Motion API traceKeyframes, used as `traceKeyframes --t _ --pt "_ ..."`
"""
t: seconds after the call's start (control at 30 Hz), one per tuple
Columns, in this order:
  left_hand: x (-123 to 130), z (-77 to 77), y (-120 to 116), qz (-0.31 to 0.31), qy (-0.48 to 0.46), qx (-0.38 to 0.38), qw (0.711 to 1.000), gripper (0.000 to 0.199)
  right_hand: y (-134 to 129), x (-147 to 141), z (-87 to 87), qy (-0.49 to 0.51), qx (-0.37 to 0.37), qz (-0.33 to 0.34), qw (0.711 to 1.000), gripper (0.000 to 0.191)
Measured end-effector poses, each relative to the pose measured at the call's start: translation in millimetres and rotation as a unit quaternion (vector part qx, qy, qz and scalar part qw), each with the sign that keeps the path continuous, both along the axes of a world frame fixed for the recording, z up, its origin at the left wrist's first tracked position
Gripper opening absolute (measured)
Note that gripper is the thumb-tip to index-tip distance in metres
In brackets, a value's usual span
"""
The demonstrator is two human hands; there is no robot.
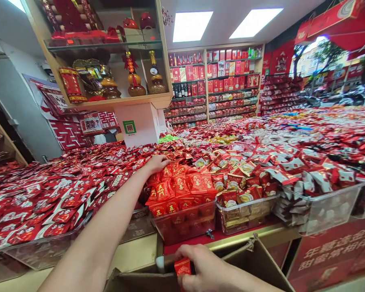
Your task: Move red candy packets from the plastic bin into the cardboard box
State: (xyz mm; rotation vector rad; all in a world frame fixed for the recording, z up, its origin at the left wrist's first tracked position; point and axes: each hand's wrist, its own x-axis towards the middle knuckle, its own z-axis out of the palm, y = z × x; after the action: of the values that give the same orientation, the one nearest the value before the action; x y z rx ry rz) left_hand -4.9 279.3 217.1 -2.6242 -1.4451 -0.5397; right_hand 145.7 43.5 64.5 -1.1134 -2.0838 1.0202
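Note:
Red packets with gold characters [181, 184] fill a clear plastic bin [185, 225] in the middle. My left hand [157, 164] rests at the back left of that pile, its fingers bent down onto the packets; whether it grips one is hidden. Lower down, my right hand [200, 265] holds a small red packet [183, 267] between thumb and fingers, over an open cardboard box [252, 259] at the bottom edge.
Clear bins of durian-labelled packets [234, 190] and white-and-red packets [322, 182] stand to the right. More red packets [42, 202] are heaped at left. A wooden shelf cabinet [109, 103] overhangs at upper left; stocked shelves [219, 87] stand behind.

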Motion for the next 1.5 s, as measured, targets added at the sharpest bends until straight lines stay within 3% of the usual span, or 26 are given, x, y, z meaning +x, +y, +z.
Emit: traceKeyframes --t 0.4,0.5,0.57,0.67,0.77,0.83,0.93,1.03,1.13,1.2,1.3,1.4,1.5 --pt "2.5 9.2 -14.2 -0.016 -0.133 0.070 0.989 0.026 -0.3 -0.1 -0.2 -0.006 0.011 -0.008 1.000 0.031" --pt "3.1 15.1 -18.5 -0.013 -0.172 0.112 0.979 0.023 -1.9 -1.4 3.0 0.027 0.020 -0.007 0.999 0.031" --pt "3.8 20.8 -22.9 -0.006 -0.204 0.141 0.969 0.022 -1.3 -2.9 3.2 0.081 -0.015 -0.005 0.997 0.029" --pt "6.1 29.3 -40.0 0.007 -0.259 0.180 0.949 0.025 1.6 -2.3 4.7 0.182 -0.115 -0.025 0.976 0.026" --pt "10.9 28.9 -79.9 0.005 -0.302 0.191 0.934 0.027 2.3 6.1 15.0 0.249 -0.121 -0.047 0.960 0.021" --pt "15.1 19.5 -118.3 -0.008 -0.306 0.181 0.935 0.025 1.0 14.6 25.6 0.299 -0.088 -0.076 0.947 0.018" --pt "20.0 -8.1 -179.9 -0.058 -0.258 0.142 0.954 0.018 -2.6 24.0 37.4 0.328 -0.046 -0.109 0.937 0.038" --pt "20.2 -43.8 -224.4 -0.101 -0.178 0.092 0.974 0.014 -8.1 23.2 36.6 0.249 -0.017 -0.063 0.966 0.038" --pt "15.4 -72.3 -242.4 -0.099 -0.211 0.013 0.972 0.014 -13.0 14.3 26.6 0.197 -0.023 -0.001 0.980 0.033" --pt "11.6 -83.7 -244.3 -0.069 -0.305 -0.056 0.948 0.015 -14.9 7.0 19.4 0.207 -0.074 0.024 0.975 0.035" --pt "7.0 -95.0 -242.3 -0.024 -0.466 -0.153 0.871 0.021 -16.5 -2.8 11.8 0.250 -0.152 0.039 0.955 0.040" --pt "2.8 -105.6 -243.3 -0.021 -0.559 -0.219 0.800 0.022 -18.2 -9.4 7.4 0.274 -0.172 0.028 0.946 0.045" --pt "-3.9 -113.3 -252.4 -0.058 -0.550 -0.283 0.784 0.028 -19.9 -13.4 2.7 0.267 -0.178 0.024 0.947 0.047"
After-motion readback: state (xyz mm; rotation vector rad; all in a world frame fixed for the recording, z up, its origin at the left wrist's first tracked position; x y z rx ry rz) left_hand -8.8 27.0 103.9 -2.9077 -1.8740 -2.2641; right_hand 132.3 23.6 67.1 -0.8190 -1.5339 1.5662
